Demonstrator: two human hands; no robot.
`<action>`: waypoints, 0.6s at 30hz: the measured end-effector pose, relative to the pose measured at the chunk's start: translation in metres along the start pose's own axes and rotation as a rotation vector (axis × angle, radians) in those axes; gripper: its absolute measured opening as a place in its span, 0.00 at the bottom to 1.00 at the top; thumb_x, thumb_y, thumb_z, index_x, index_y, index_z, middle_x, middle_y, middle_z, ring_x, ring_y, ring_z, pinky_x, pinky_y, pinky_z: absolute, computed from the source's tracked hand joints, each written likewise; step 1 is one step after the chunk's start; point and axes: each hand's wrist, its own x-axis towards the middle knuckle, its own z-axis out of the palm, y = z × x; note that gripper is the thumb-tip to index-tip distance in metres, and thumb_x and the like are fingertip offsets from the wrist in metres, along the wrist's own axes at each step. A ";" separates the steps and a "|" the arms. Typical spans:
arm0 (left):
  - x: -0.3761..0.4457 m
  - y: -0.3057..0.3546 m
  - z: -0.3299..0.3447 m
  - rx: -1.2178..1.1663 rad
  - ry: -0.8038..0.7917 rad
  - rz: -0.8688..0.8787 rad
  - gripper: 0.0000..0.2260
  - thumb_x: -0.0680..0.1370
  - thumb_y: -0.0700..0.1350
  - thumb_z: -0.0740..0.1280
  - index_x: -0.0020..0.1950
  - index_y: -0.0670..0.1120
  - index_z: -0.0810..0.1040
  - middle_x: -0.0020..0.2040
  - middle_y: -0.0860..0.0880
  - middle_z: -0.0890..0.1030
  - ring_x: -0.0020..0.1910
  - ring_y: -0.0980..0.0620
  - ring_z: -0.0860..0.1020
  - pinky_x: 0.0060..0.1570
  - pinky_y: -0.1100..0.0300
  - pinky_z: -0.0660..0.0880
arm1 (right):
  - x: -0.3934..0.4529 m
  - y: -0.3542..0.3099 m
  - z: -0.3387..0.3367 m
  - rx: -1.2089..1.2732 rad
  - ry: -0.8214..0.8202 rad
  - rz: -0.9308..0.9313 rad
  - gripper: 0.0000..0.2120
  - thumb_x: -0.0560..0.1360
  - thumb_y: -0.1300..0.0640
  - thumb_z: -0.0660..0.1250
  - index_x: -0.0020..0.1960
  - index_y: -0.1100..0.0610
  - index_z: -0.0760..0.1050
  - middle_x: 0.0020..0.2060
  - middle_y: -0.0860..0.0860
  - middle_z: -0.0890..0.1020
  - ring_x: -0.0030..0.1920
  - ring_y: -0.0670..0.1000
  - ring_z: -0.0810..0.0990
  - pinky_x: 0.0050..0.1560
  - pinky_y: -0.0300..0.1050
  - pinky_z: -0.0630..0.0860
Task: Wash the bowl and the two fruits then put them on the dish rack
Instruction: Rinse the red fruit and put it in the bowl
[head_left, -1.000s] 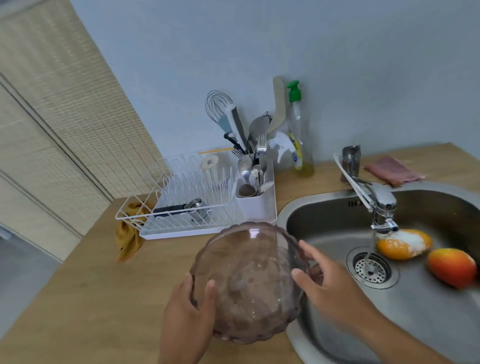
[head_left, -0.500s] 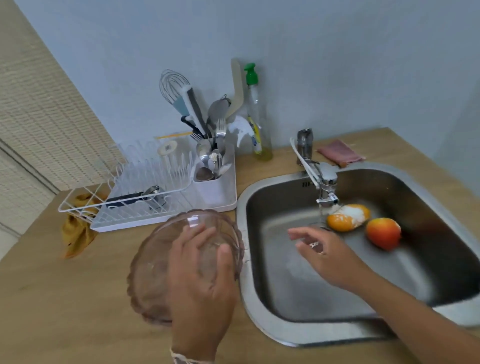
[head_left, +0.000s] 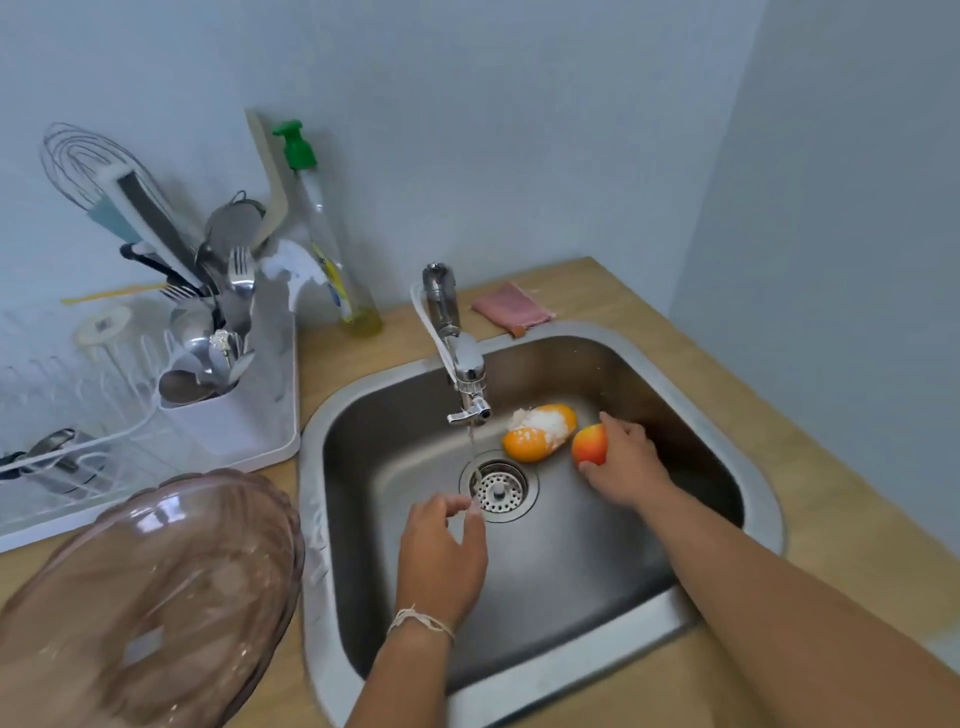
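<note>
A tinted glass bowl (head_left: 150, 597) lies upside down on the wooden counter, left of the steel sink (head_left: 753, 493). Nobody holds it. Inside the sink an orange fruit (head_left: 537, 434) covered with white foam rests near the tap. Beside it is a red-orange fruit (head_left: 589, 444), and my right hand (head_left: 626, 462) is closed around it. My left hand (head_left: 441, 556) hovers empty over the basin, fingers apart, close to the drain (head_left: 498, 486) and the thin stream of water.
The tap (head_left: 467, 379) runs above the drain. A white dish rack (head_left: 130, 415) with a full cutlery holder (head_left: 208, 322) stands at the back left. A soap bottle (head_left: 322, 234) and a pink cloth (head_left: 511, 309) sit behind the sink.
My left hand let go of the bowl, which now rests on the counter, and moved into the sink. My right hand reached right and took hold of the red-orange fruit.
</note>
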 end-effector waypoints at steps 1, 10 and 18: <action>0.000 -0.002 0.002 0.014 -0.028 0.008 0.04 0.77 0.45 0.69 0.46 0.55 0.78 0.50 0.53 0.79 0.49 0.54 0.78 0.54 0.59 0.73 | 0.005 0.001 0.002 -0.007 -0.022 0.012 0.41 0.76 0.49 0.70 0.81 0.51 0.51 0.77 0.59 0.58 0.75 0.63 0.61 0.73 0.54 0.63; 0.017 -0.007 0.020 0.069 -0.146 -0.018 0.03 0.79 0.49 0.65 0.53 0.54 0.76 0.54 0.52 0.79 0.51 0.52 0.79 0.53 0.59 0.74 | -0.015 -0.021 0.012 0.101 -0.135 -0.169 0.39 0.67 0.48 0.79 0.73 0.45 0.64 0.67 0.56 0.66 0.62 0.58 0.75 0.64 0.46 0.71; 0.020 0.002 0.016 -0.081 -0.051 -0.032 0.24 0.76 0.65 0.49 0.55 0.53 0.77 0.50 0.50 0.82 0.47 0.46 0.83 0.52 0.45 0.78 | -0.057 -0.056 0.034 0.504 -0.193 -0.480 0.36 0.65 0.50 0.73 0.70 0.37 0.65 0.64 0.46 0.67 0.59 0.48 0.77 0.61 0.45 0.78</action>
